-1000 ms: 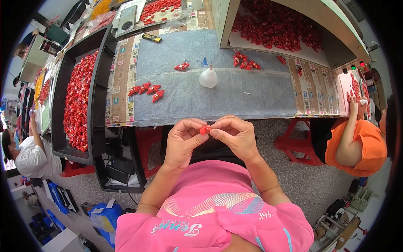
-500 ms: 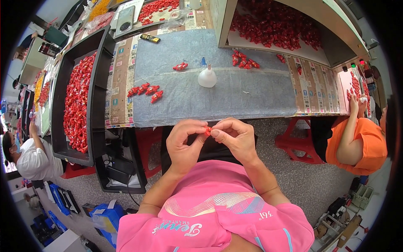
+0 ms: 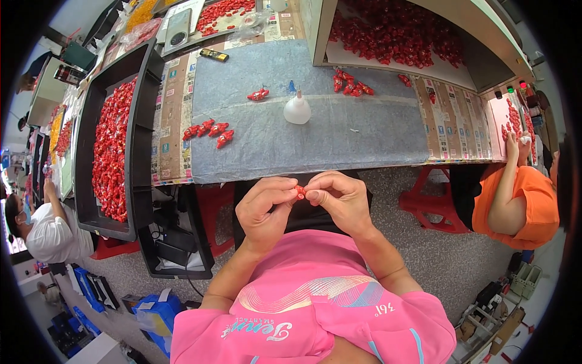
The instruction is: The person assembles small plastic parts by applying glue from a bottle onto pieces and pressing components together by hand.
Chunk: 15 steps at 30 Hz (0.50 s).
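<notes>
Between my two hands, just off the near edge of the table, is a small red plastic piece (image 3: 300, 192). My left hand (image 3: 267, 206) pinches it from one side with thumb and fingers. From the other side my right hand (image 3: 341, 200) closes thumb and forefinger on it. Its exact shape is partly covered by my fingertips. On the grey-blue mat (image 3: 339, 139) beyond lie a small group of red figures (image 3: 208, 128) at the left, a single red figure (image 3: 258, 94), and another cluster (image 3: 350, 84) at the back right. A white dropper bottle (image 3: 297, 109) stands mid-mat.
A black tray (image 3: 137, 139) full of red pieces stands at the left. At the back right an open box (image 3: 321, 36) holds a heap of red pieces. A lighter (image 3: 214, 55) and a phone (image 3: 179, 30) lie at the back left. Co-workers sit at both sides, one in an orange shirt (image 3: 515, 206).
Both hands stay at the same place, with the fingers shifted slightly around the red piece. Its reddish end now shows a little more. The view has tilted very slightly.
</notes>
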Each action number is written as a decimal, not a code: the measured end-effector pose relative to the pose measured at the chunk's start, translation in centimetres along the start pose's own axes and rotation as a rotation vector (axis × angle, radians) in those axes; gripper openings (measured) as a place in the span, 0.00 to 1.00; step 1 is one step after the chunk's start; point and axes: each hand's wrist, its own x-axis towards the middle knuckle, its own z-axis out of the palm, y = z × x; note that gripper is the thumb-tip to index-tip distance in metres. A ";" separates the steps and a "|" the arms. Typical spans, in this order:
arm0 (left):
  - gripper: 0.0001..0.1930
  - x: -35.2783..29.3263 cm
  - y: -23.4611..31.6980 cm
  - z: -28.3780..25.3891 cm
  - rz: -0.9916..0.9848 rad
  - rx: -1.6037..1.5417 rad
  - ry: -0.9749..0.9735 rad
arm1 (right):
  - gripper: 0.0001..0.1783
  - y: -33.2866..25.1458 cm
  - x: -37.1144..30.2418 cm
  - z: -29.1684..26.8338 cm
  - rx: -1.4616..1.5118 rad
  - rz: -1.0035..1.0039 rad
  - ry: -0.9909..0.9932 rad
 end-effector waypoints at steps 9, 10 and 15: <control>0.11 -0.4 0.2 0.1 -0.058 -0.044 -0.022 | 0.06 -0.4 0.2 -0.7 0.062 0.120 -0.032; 0.11 -0.4 0.2 0.0 -0.057 -0.045 -0.025 | 0.07 -0.5 0.2 -0.7 0.069 0.138 -0.033; 0.10 -0.6 0.4 -0.4 -0.334 -0.371 -0.040 | 0.08 -0.5 0.1 -1.0 0.120 0.171 -0.045</control>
